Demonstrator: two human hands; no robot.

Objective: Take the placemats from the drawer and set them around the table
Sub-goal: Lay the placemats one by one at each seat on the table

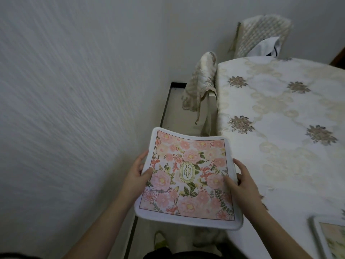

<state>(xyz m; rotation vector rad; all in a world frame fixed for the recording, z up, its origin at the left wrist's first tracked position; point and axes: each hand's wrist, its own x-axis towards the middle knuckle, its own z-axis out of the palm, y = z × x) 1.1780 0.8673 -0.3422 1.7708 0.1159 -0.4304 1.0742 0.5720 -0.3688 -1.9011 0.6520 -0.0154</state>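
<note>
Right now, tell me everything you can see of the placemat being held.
The placemat is a roughly square, soft-looking mat with rounded corners and a white border, printed with pink flowers, green leaves and an oval badge reading GARDEN. It is held in the air, tilted, beside the table edge, not yet laid down. The left hand grips its left edge and the right hand grips its right edge, thumbs on top.

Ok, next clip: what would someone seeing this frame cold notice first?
The pink floral placemat, marked GARDEN at its centre, held in mid-air by the left hand and right hand at its side edges. Right of it is the table under a pale flowered cloth, with a second placemat lying at the lower right corner.
</note>
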